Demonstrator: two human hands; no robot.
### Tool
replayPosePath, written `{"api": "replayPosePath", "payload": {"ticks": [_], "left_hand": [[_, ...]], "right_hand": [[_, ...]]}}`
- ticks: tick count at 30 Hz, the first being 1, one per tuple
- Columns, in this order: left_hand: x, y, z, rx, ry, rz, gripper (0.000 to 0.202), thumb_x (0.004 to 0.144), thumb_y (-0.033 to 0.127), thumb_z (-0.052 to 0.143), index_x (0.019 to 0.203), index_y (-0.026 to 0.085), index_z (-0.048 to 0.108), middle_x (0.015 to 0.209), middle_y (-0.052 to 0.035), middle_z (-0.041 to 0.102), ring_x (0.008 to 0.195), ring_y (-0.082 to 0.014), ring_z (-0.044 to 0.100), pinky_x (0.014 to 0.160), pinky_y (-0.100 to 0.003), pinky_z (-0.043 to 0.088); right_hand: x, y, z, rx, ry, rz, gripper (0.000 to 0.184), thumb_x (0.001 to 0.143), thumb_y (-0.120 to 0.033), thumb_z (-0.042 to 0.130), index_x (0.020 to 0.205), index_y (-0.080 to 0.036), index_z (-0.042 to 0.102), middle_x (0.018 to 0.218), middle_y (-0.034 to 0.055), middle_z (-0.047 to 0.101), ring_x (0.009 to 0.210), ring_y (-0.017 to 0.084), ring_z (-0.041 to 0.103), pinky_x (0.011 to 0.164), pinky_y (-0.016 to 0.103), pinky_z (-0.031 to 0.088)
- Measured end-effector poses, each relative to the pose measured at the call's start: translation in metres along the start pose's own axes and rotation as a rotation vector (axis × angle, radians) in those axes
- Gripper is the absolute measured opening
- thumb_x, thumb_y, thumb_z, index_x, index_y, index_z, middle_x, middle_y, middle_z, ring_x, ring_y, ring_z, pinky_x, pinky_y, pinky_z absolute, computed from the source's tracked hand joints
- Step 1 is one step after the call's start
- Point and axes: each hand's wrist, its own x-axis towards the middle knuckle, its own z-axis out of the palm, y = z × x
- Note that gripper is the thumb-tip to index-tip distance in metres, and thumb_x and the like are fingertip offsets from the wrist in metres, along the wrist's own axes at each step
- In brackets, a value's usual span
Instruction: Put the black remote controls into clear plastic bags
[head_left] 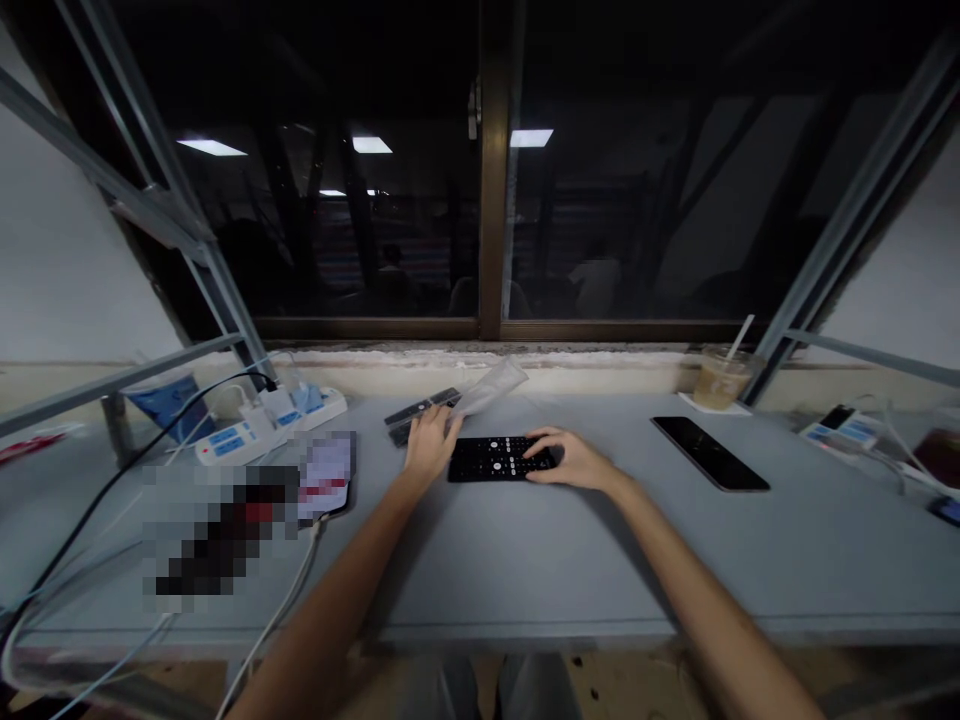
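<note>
Right hand (570, 458): laid palm-down on the right end of the black keypad (495, 458), fingers spread loosely over the keys, not clenched, not closed round anything. Left hand (429, 440): set against the keypad's left end, fingertips reaching past its far corner toward a dark flat bar (411, 415); gripping the edge or merely resting, impossible to tell at this sharpness. Keypad itself: flat on the grey table (525, 570), face up, between both hands, not lifted.

Just behind the keypad: clear plastic sleeve (491, 385), crumpled, empty as far as visible, touching or overlapping the dark bar. Well to the right of the keypad: black phone (709, 452), face up, screen dark, untouched. Farther right and behind: iced drink cup (720, 380) with straw, on a white coaster. Left of the keypad and a little behind: white power strip (270, 425) with plugs and trailing cables. Nearer on that side: a blurred patch, not identifiable.

Assessment of progress: keypad probably out of its wrapping, judged only from the loose sleeve behind it, and set down squarely before the person. Handling under way, both hands engaged. No display or reading legible, so extent of keying done or left not determinable. Dark bar and phone not taken up.
</note>
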Motion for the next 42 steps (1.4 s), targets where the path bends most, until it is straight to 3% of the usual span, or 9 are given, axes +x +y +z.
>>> {"api": "replayPosePath", "payload": {"ticks": [8, 13, 17, 19, 27, 33, 37, 40, 42], "left_hand": [[-0.001, 0.0, -0.001, -0.037, 0.013, 0.026, 0.029, 0.091, 0.034, 0.032, 0.107, 0.02, 0.052, 0.105, -0.0067, 0.06, 0.098, -0.0219, 0.056, 0.084, -0.035, 0.04], [0.001, -0.001, -0.002, -0.022, -0.001, 0.054, 0.023, 0.089, 0.036, 0.038, 0.097, 0.021, 0.053, 0.098, -0.0066, 0.061, 0.096, -0.022, 0.055, 0.083, -0.036, 0.039], [0.0, 0.0, -0.006, -0.053, -0.026, 0.094, 0.022, 0.087, 0.038, 0.041, 0.092, 0.019, 0.05, 0.095, -0.0058, 0.058, 0.092, -0.0214, 0.054, 0.082, -0.036, 0.038], [-0.002, 0.002, -0.007, -0.07, -0.063, 0.167, 0.021, 0.088, 0.036, 0.039, 0.093, 0.018, 0.049, 0.095, -0.0052, 0.056, 0.092, -0.0205, 0.052, 0.082, -0.035, 0.037], [-0.01, 0.025, -0.003, -0.041, -0.047, 0.336, 0.024, 0.091, 0.035, 0.033, 0.084, 0.019, 0.049, 0.091, -0.0046, 0.055, 0.089, -0.0185, 0.051, 0.081, -0.033, 0.036], [-0.003, 0.017, -0.006, -0.04, -0.027, 0.211, 0.02, 0.088, 0.039, 0.041, 0.086, 0.021, 0.051, 0.076, 0.0007, 0.061, 0.07, -0.0151, 0.055, 0.078, -0.03, 0.038], [0.001, 0.008, -0.008, -0.08, -0.015, 0.084, 0.018, 0.086, 0.039, 0.046, 0.091, 0.025, 0.057, 0.067, 0.0022, 0.062, 0.067, -0.0162, 0.056, 0.068, -0.026, 0.04], [0.0, 0.007, -0.009, -0.104, -0.018, 0.126, 0.017, 0.085, 0.037, 0.048, 0.089, 0.025, 0.059, 0.07, 0.0014, 0.063, 0.073, -0.0169, 0.056, 0.067, -0.025, 0.04], [0.0, 0.01, -0.01, -0.132, -0.053, 0.196, 0.015, 0.086, 0.033, 0.047, 0.088, 0.025, 0.059, 0.075, 0.0014, 0.064, 0.076, -0.0159, 0.056, 0.071, -0.025, 0.04]], "right_hand": [[-0.001, -0.004, 0.001, 0.018, 0.004, 0.016, 0.031, 0.062, -0.037, 0.071, 0.09, -0.025, 0.069, 0.113, 0.0057, 0.06, 0.104, 0.021, 0.056, 0.095, 0.039, 0.038], [0.0, -0.005, 0.002, 0.04, 0.007, 0.018, 0.036, 0.062, -0.04, 0.07, 0.094, -0.023, 0.069, 0.116, 0.0066, 0.059, 0.106, 0.022, 0.055, 0.096, 0.04, 0.038], [0.003, -0.009, 0.001, 0.126, 0.147, 0.095, 0.061, 0.064, -0.042, 0.069, 0.119, -0.022, 0.054, 0.115, 0.0089, 0.06, 0.107, 0.022, 0.054, 0.096, 0.042, 0.038], [0.004, -0.013, 0.0, 0.184, 0.24, 0.167, 0.061, 0.068, -0.045, 0.065, 0.121, -0.019, 0.051, 0.11, 0.0103, 0.062, 0.101, 0.022, 0.057, 0.092, 0.042, 0.042], [0.009, -0.019, 0.001, 0.429, 0.405, 0.166, 0.049, 0.064, -0.043, 0.067, 0.106, -0.02, 0.06, 0.105, 0.0069, 0.065, 0.091, 0.02, 0.061, 0.076, 0.033, 0.05], [0.014, -0.006, -0.008, 0.4, 0.54, 0.241, 0.035, 0.068, -0.045, 0.06, 0.085, -0.015, 0.064, 0.075, 0.0072, 0.066, 0.068, 0.018, 0.06, 0.056, 0.029, 0.048], [0.013, -0.003, -0.016, 0.366, 0.735, 0.216, 0.054, 0.068, -0.046, 0.06, 0.114, -0.02, 0.049, 0.087, 0.006, 0.063, 0.069, 0.017, 0.06, 0.058, 0.03, 0.049], [0.01, -0.004, -0.018, 0.124, 0.842, 0.157, 0.079, 0.064, -0.047, 0.065, 0.13, -0.024, 0.03, 0.112, 0.0112, 0.053, 0.088, 0.021, 0.058, 0.071, 0.036, 0.049], [0.007, -0.006, -0.018, -0.089, 0.822, 0.089, 0.085, 0.063, -0.046, 0.066, 0.134, -0.024, 0.026, 0.123, 0.0142, 0.045, 0.105, 0.027, 0.05, 0.083, 0.043, 0.045]]}}
